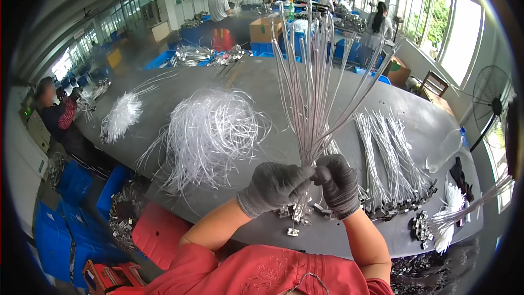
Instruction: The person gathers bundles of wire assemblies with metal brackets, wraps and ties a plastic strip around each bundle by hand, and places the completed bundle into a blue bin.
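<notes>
1 head camera looks forward and down across the table [251,79]; left seems hazy.

- Wires [310,131]: a glossy, plastic-like finish is shown.
- End pieces [293,232]: a metallic shine is shown.
- Gloves [273,187]: matt cloth is seen.
- Table [256,84]: a smooth, low-gloss top is presented.
- Bins [76,181]: smooth plastic is seen.
- Carton [262,31]: matt cardboard is seen.

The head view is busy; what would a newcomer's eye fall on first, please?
Probably the tall spray of strands, fanning up above the gloved right hand and left hand near the center. Next, the big whitish tangle on the table, in the picture's left half. Then the straight bundles lying at the right.
</notes>
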A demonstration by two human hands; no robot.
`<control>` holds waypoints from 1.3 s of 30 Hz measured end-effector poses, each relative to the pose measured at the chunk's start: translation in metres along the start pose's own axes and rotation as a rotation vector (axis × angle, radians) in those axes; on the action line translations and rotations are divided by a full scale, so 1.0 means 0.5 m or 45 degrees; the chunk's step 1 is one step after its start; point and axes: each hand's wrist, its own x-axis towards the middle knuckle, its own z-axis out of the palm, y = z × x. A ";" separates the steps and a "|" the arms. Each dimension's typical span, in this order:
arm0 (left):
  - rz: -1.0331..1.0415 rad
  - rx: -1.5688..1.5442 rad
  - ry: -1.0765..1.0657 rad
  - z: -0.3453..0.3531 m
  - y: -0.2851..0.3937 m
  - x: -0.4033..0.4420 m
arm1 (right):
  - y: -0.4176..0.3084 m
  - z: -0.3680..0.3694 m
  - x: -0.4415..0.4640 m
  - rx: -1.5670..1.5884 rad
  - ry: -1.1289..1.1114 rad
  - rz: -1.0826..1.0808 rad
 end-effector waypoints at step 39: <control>-0.599 -0.553 -0.321 -0.024 0.010 0.010 | 0.033 0.011 -0.010 -0.959 0.227 -0.957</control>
